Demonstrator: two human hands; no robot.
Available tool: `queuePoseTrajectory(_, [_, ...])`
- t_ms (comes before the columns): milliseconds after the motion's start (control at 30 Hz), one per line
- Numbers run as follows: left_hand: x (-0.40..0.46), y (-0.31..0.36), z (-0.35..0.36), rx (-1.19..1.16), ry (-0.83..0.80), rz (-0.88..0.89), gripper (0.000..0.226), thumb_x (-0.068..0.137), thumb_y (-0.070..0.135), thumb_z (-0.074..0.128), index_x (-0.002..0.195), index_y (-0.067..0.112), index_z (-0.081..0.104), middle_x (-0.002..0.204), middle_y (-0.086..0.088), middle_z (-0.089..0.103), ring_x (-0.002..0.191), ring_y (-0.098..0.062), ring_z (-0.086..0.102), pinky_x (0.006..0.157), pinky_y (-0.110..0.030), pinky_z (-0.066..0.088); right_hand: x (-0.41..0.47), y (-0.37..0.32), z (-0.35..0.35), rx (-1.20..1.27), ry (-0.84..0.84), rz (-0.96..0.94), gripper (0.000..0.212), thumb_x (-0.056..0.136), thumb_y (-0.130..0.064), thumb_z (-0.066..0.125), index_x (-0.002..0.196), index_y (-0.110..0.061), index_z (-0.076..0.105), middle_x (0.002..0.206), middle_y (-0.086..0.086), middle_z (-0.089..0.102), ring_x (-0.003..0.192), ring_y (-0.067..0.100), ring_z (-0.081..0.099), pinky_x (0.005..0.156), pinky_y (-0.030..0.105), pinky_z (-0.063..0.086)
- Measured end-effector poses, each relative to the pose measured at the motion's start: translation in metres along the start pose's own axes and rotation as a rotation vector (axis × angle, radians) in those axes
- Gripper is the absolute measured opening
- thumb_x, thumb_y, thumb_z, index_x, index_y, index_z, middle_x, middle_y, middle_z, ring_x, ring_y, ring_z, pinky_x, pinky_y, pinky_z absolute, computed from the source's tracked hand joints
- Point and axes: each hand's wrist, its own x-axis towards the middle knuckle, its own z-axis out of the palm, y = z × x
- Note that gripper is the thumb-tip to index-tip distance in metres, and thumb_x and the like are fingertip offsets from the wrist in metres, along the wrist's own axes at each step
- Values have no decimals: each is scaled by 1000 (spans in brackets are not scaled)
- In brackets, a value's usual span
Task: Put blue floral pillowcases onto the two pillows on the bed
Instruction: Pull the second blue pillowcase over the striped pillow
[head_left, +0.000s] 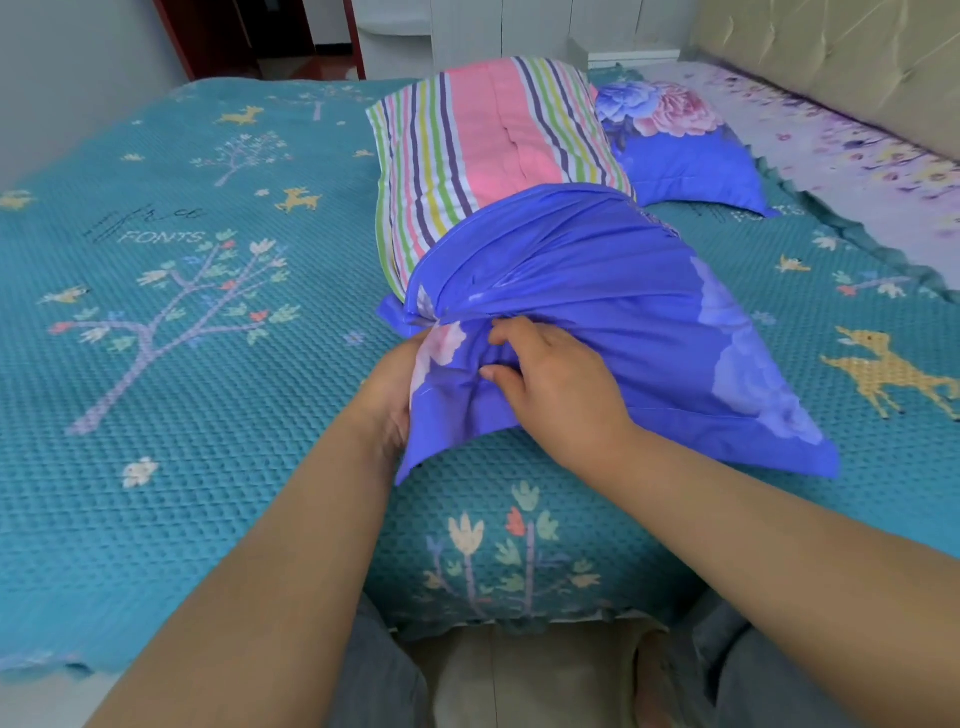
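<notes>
A striped pink pillow (488, 150) lies lengthwise on the bed, its near half inside a bunched blue floral pillowcase (623, 312). My left hand (389, 389) grips the case's near left side from underneath, partly hidden by the fabric. My right hand (550, 379) lies on top of the gathered cloth, its fingers curled into the folds and pinching them. Behind the striped pillow rests a second pillow (680, 150), fully covered in a blue floral case.
The bed carries a teal waffle-weave spread (182, 364) printed with trees and deer. A lilac floral sheet (857, 156) and a padded beige headboard (857, 57) run along the right. My knees show below the bed's near edge.
</notes>
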Motion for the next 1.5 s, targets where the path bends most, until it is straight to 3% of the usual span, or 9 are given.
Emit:
queuePoseTrajectory(233, [2, 6, 11, -289, -80, -43, 27, 97, 18, 39, 83, 9, 61, 57, -1, 64, 47, -10, 59, 46, -15, 46, 10, 5, 10, 24, -46, -55, 37, 79, -37, 50, 95, -8, 67, 105, 12, 69, 94, 26, 66, 91, 28, 34])
queuePoseTrajectory(367, [5, 8, 13, -413, -123, -108, 56, 97, 21, 36, 49, 11, 63, 44, -3, 54, 37, -12, 52, 43, -13, 46, 16, 6, 6, 78, -101, -21, 35, 81, -29, 46, 95, -7, 69, 101, 12, 70, 90, 29, 66, 83, 28, 38])
queuePoseTrajectory(567, [4, 9, 7, -450, -126, -83, 39, 90, 21, 37, 78, 5, 70, 71, -11, 67, 60, -23, 63, 62, -28, 53, 23, 0, -8, 166, -243, 45, 30, 82, -28, 67, 108, -14, 68, 121, 8, 56, 110, 26, 54, 95, 35, 41])
queuePoseTrajectory(733, [9, 14, 14, -481, -141, 39, 46, 94, 14, 34, 71, 4, 72, 75, -10, 68, 67, -19, 66, 74, -24, 54, 21, -10, -18, 80, 3, 25, 37, 79, -45, 51, 81, -14, 69, 90, 7, 57, 86, 30, 55, 79, 38, 47])
queuePoseTrajectory(933, [3, 17, 27, -516, -379, 10, 42, 93, 36, 45, 96, 3, 70, 101, -15, 66, 97, -22, 62, 97, -35, 46, 11, 0, -22, -31, -76, 113, 38, 80, -34, 55, 108, -9, 61, 108, 12, 60, 103, 32, 54, 88, 39, 44])
queuePoseTrajectory(1200, [1, 11, 35, -523, -180, -3, 49, 99, 33, 34, 88, 3, 72, 88, -14, 71, 81, -23, 69, 73, -30, 57, 6, 7, -4, 448, 71, 364, 7, 81, -14, 50, 82, -7, 51, 83, 11, 61, 80, 27, 56, 72, 48, 48])
queuePoseTrajectory(1300, [7, 4, 28, -201, 258, 284, 20, 94, 25, 53, 92, 9, 65, 92, -8, 62, 81, -20, 60, 79, -34, 52, 6, 4, -12, 525, 94, 409, 5, 89, -5, 48, 88, -8, 52, 80, 9, 59, 74, 21, 51, 74, 42, 47])
queuePoseTrajectory(1367, [9, 9, 18, 271, 556, 518, 30, 87, 25, 66, 112, 9, 58, 112, -4, 49, 92, -16, 54, 91, -32, 46, 4, 5, -18, 494, 82, 393, 10, 93, -4, 44, 96, -7, 53, 85, 14, 59, 78, 27, 55, 76, 42, 47])
queuePoseTrajectory(1500, [11, 11, 22, 576, 345, 486, 23, 89, 29, 62, 105, 16, 51, 99, -4, 57, 86, -18, 55, 84, -35, 48, -8, 10, -39, 568, 65, 382, 20, 88, 0, 51, 106, -7, 50, 97, 20, 60, 90, 34, 58, 83, 52, 49])
